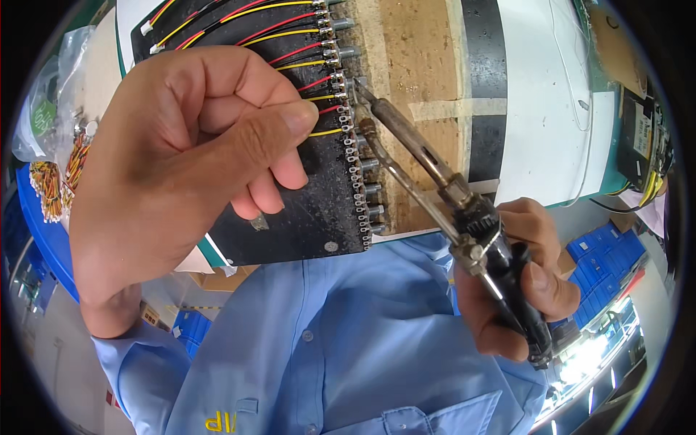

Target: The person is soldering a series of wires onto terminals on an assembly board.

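Observation:
My left hand (196, 138) is closed in a pinch on thin wires; a red wire and a yellow wire (325, 133) stick out past the thumb to small metal terminals (353, 152). These terminals stand in a row along the edge of a black board (304, 225). In my right hand (540, 279) is a black-handled soldering iron (419, 145) with a thin solder feed tube (409, 185) beside its shaft. Its tip is at the terminal row, close to the wire ends; exact contact is too small to tell. The wires inside my left fingers are hidden.
Several red, black and yellow wires (283, 35) are joined to terminals farther up the row. A brown, stained strip (420, 65) lies right of it. Wire bundles (47, 188) and a clear plastic bag (61, 94) are at the left. Blue bins (605, 254) stand lower right.

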